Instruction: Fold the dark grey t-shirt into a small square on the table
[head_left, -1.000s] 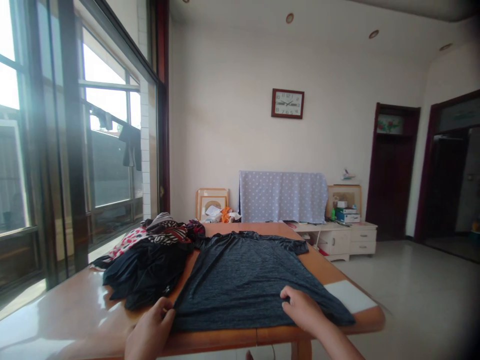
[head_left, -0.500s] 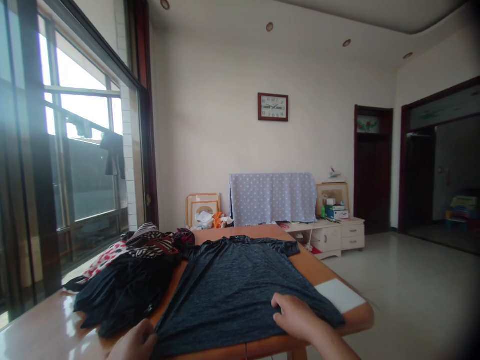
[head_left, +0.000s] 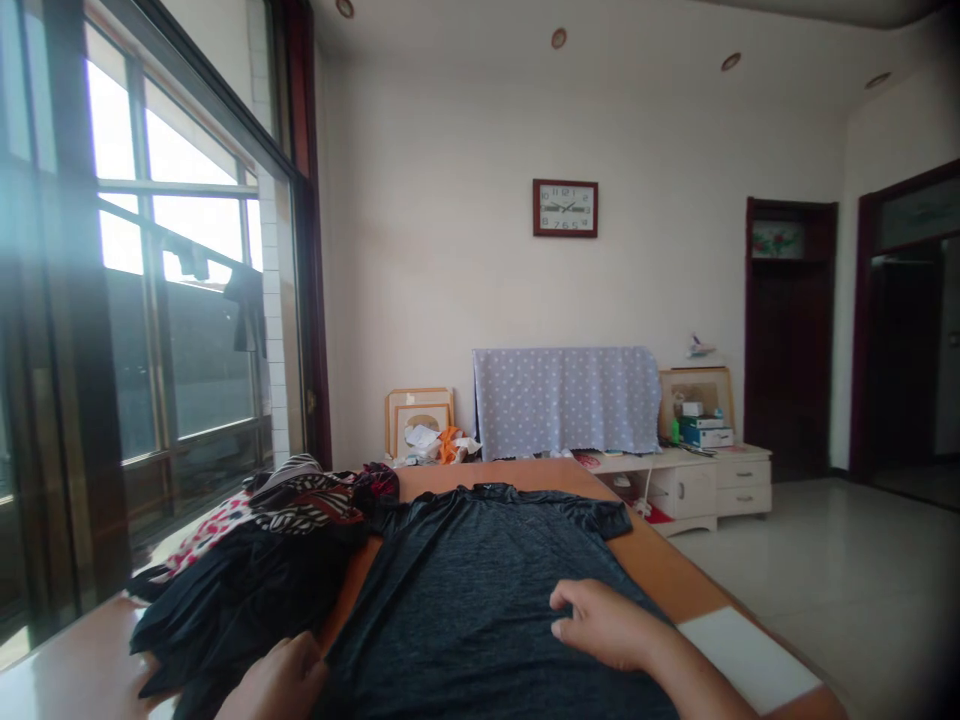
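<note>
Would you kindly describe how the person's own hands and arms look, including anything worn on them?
The left hand and right hand are gloveless. The right forearm shows no sleeve, watch or bracelet. No ring shows on the visible fingers; the left hand is cut off at the picture's lower edge.

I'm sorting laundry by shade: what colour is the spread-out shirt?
The shirt is dark blue-grey, faintly streaked, seen best in the head view.

Your dark, mottled short-sleeved shirt [head_left: 465,590] lies spread almost flat, lightly wrinkled, collar pointing away; its left side meets your left hand [head_left: 276,682], its cloth extends under your right hand [head_left: 606,624].
</note>
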